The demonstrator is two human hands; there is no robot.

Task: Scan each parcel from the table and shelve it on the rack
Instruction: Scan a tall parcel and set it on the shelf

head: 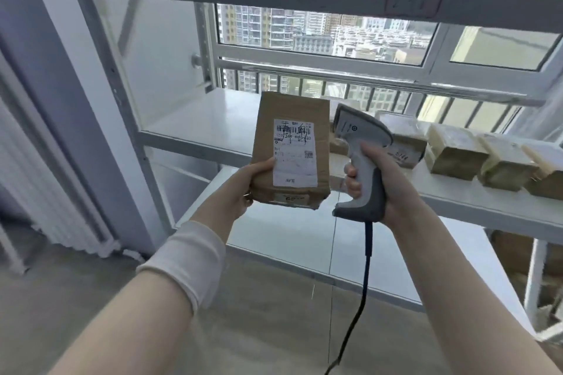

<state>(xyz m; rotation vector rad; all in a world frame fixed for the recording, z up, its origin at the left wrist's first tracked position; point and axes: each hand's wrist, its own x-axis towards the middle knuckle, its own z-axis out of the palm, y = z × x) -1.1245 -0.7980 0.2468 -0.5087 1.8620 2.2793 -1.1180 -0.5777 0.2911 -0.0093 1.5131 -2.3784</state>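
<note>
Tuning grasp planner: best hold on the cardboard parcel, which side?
Grip the parcel at its lower left corner, from below-left, as the left hand does: it's a flat upright box, and the barcode high on the label is left clear.

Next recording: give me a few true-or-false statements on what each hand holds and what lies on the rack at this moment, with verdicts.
1. The left hand holds the brown cardboard parcel with its white shipping label facing the camera. True.
2. The grey-and-white handheld barcode scanner gripped by the right hand is cordless. False: a dark cable hangs from its handle.
3. Several tape-wrapped parcels lie in a row on the white rack shelf. True.
4. The held parcel rests on that shelf. False: the hand holds it up in the air, clear of the shelf.
</note>
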